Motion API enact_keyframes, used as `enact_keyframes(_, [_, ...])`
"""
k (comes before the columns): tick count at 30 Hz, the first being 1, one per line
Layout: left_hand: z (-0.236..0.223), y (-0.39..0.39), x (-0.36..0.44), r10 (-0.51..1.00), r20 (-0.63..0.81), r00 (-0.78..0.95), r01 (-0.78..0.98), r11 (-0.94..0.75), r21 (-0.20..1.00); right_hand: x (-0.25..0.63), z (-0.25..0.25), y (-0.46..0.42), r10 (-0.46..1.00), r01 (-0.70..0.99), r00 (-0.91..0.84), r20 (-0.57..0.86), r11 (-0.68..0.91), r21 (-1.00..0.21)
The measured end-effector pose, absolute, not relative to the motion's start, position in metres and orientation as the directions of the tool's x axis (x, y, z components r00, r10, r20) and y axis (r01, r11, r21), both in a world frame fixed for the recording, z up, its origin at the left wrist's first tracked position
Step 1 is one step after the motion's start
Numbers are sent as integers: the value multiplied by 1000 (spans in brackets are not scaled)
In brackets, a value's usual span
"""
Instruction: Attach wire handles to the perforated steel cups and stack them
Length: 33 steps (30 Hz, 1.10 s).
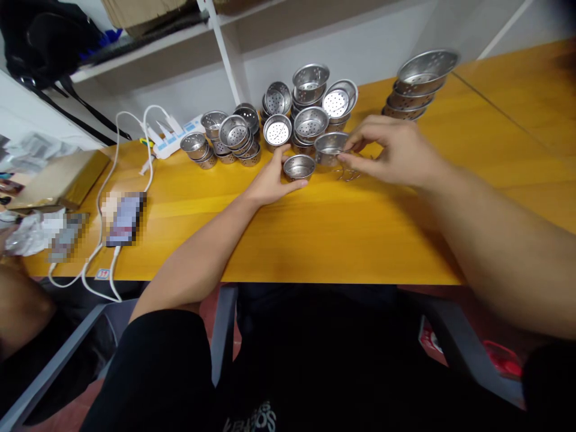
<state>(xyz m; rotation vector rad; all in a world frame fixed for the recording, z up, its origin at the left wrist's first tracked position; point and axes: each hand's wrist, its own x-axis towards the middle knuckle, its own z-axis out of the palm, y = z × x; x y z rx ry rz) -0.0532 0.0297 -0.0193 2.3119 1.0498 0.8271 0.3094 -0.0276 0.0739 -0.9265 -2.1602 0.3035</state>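
Observation:
My left hand [272,183] curls its thumb and fingers around a small metal strainer cup [299,168] near the middle of the table. Just right of it, my right hand [391,147] pinches the right rim of another strainer cup [328,149]; the fingertips partly hide that edge. Thin bent wire pieces [348,174] lie on the table below the right fingers. Behind both hands stand stacks of perforated metal cups [311,123], some of them tilted. Farther right, a leaning stack of larger cups [407,99] stands apart.
Smaller cup stacks [234,133] stand to the left, beside a white power strip [177,139] with cables. A phone [126,219] on a white cable and a cardboard box [60,180] are farther left. A shelf divider [220,48] rises behind. Another person's arm [24,303] shows at left.

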Motion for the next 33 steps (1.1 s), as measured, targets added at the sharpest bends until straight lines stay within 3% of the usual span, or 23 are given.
enact_keyframes(7, [-14, 50, -57, 669, 628, 397, 505, -731, 459, 306, 67, -25, 723, 539, -544, 425, 690, -483])
enact_keyframes(10, [-8, 53, -57, 615, 690, 382, 494, -767, 410, 296, 58, -27, 701, 501, -593, 396, 706, -500])
enact_keyframes(17, [-7, 42, -48, 590, 690, 419, 480, -789, 384, 281, 50, -32, 641, 433, -656, 399, 753, -496])
enact_keyframes(23, [-4, 31, -41, 572, 647, 504, 436, -816, 381, 277, 69, -50, 525, 384, -495, 692, 847, -368])
enact_keyframes(27, [5, 22, -36, 532, 645, 548, 433, -841, 325, 261, 65, -60, 514, 312, -578, 634, 857, -410])
enact_keyframes(33, [3, 25, -35, 456, 677, 577, 398, -882, 254, 256, 50, -55, 532, 344, -649, 544, 843, -414])
